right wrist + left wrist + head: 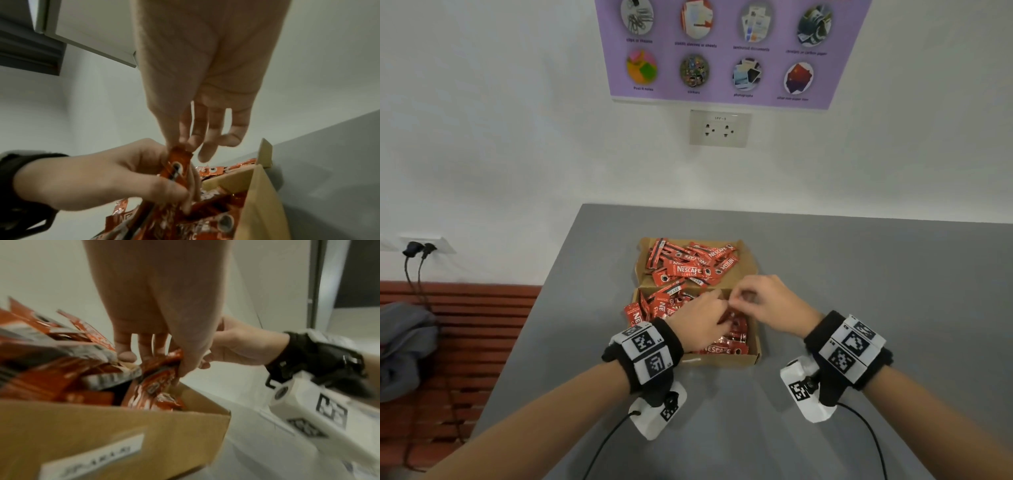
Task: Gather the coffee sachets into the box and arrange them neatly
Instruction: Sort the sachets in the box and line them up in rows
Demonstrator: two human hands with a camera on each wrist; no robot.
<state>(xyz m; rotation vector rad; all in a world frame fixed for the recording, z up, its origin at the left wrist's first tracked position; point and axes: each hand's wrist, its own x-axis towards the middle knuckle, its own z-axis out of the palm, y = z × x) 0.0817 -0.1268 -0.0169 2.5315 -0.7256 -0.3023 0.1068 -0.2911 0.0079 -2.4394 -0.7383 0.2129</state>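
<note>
A brown cardboard box [756,349] with two compartments sits on the grey table, holding several red Nescafe sachets [688,269] in loose heaps. My left hand [717,315] is over the right side of the near compartment and grips a small bundle of sachets [158,384] standing on end. My right hand [736,301] meets it from the right. Its thumb and forefinger pinch the top end of one sachet in the bundle [179,162], while its other fingers [232,138] hang loose. The left hand [102,178] wraps the bundle's lower part. The bundle's base is hidden among the sachets in the box [263,203].
The grey table [876,274] runs to the white wall behind the box. A red slatted bench [465,325] with a grey cloth stands beyond the table's left edge. Plugs and cables hang from a wall socket [421,248]. Black cables trail from both wrist cameras.
</note>
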